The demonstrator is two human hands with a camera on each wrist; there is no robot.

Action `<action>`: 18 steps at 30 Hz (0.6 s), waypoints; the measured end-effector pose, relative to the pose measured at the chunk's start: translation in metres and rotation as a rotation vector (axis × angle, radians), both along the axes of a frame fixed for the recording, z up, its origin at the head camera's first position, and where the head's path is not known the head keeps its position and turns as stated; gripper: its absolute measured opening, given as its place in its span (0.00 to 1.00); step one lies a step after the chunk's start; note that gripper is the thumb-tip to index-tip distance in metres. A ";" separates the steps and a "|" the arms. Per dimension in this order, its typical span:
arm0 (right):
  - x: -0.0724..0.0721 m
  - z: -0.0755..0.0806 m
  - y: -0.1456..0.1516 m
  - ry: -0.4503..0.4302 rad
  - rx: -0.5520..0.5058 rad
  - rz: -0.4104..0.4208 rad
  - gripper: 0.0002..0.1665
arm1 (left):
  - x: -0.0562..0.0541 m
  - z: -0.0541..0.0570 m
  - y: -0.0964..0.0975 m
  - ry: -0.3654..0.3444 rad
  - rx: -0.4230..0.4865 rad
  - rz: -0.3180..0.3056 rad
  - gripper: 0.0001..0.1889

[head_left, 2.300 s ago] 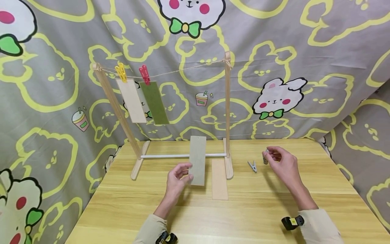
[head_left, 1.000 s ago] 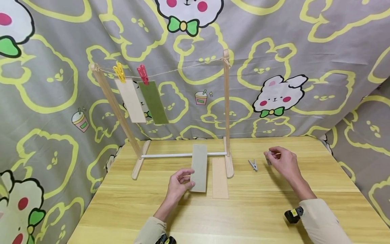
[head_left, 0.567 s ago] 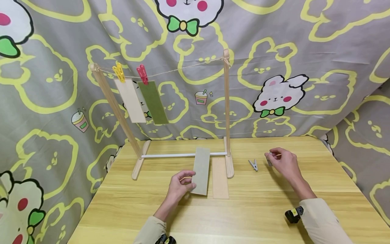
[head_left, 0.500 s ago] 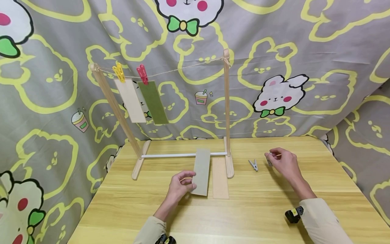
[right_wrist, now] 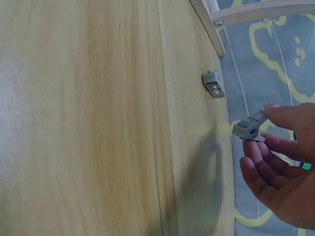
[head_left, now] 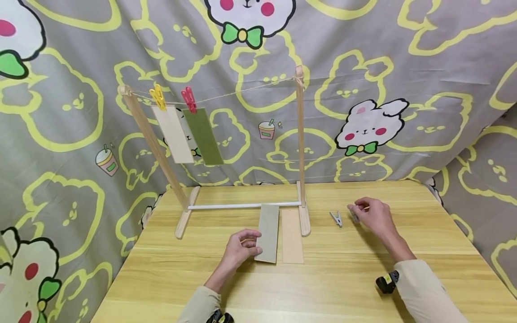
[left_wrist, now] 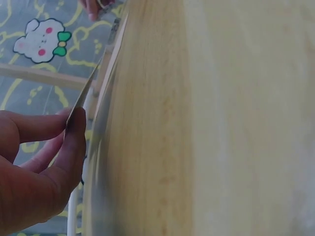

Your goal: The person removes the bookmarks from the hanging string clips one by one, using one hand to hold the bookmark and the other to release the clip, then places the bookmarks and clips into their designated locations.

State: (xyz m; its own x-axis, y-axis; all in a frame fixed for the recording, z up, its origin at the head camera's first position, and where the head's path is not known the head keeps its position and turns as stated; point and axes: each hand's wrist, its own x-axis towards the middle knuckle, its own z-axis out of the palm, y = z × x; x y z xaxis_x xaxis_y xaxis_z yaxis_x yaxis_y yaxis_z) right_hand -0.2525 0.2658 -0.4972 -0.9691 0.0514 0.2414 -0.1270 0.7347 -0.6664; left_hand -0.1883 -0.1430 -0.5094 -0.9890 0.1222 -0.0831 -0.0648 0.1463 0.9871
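Note:
My left hand pinches the left edge of a grey-green card strip between thumb and fingers. In the left wrist view the card shows edge-on, tilted, close over the table. To its right a peach card strip lies flat beside the stand's right foot. My right hand pinches a grey clothespin by its handle ends, raised over the table's right side. A second grey clothespin lies on the table just left of that hand.
A wooden stand with a string line rises at the back. From the string hang a cream card under a yellow clothespin and a green card under a red clothespin. A white rod joins the stand's feet.
My left hand has brought the grey-green card down toward the table and slightly right, beside the peach card. My right hand keeps hold of its clothespin and has shifted only slightly.

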 end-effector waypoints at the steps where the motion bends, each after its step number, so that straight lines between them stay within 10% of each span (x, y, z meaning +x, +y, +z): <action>1: 0.000 0.000 0.000 -0.008 0.001 0.003 0.23 | 0.000 0.000 0.000 -0.001 -0.009 -0.003 0.21; 18: -0.007 -0.014 0.000 -0.124 0.029 0.017 0.22 | 0.002 -0.001 -0.001 -0.047 -0.081 -0.043 0.21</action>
